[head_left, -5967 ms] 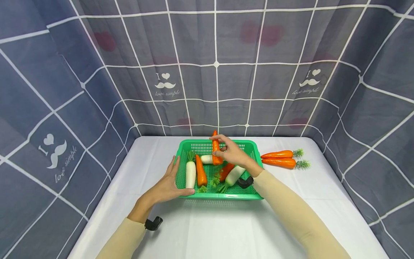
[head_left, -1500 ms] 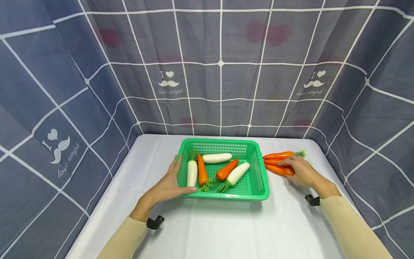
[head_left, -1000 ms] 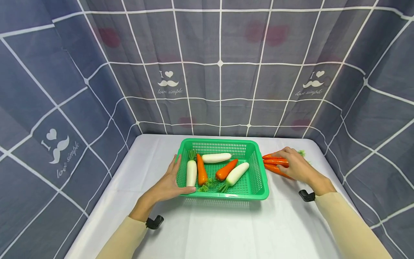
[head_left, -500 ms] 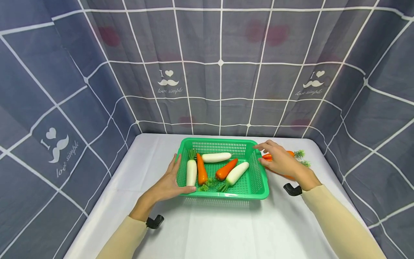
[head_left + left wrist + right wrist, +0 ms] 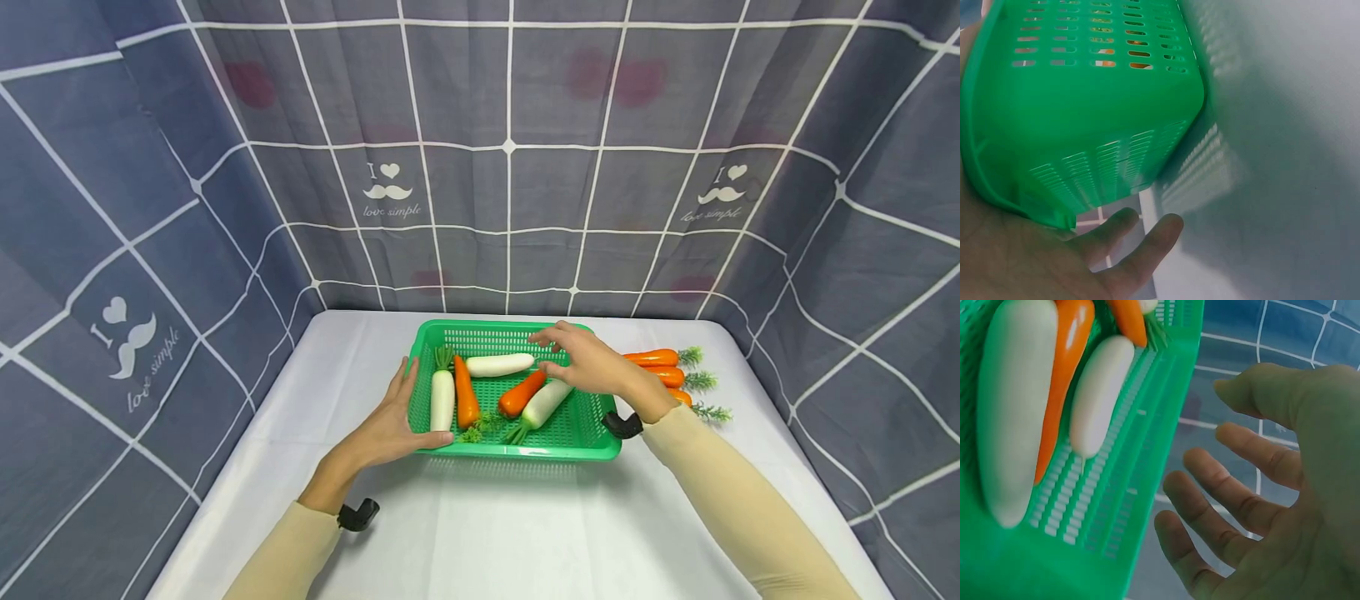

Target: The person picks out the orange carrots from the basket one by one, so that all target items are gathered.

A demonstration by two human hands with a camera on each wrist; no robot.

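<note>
A green plastic basket (image 5: 517,452) holds three white radishes, one at the left (image 5: 442,402), one lying across the back (image 5: 500,365) and one slanted at the right (image 5: 546,404). Between them lie an upright carrot (image 5: 466,396) and a tilted carrot (image 5: 522,395). My left hand (image 5: 384,429) rests at the basket's front left corner, thumb on the front rim, spread fingers along the left side. In the left wrist view two fingers (image 5: 1147,250) extend past the wall. My right hand (image 5: 592,365) hovers over the basket's right part, holding nothing; its fingers (image 5: 1213,481) are spread and slightly bent.
Three carrots with leafy tops lie on the white cloth to the right of the basket: back (image 5: 660,357), middle (image 5: 670,377) and front (image 5: 682,397), partly behind my right arm. Checked curtains (image 5: 465,192) enclose the table (image 5: 480,533) at the back and sides.
The carrot that my right hand held over the basket now lies with the other two at the right. My right hand has let go and come back left over the basket; my left hand has stayed.
</note>
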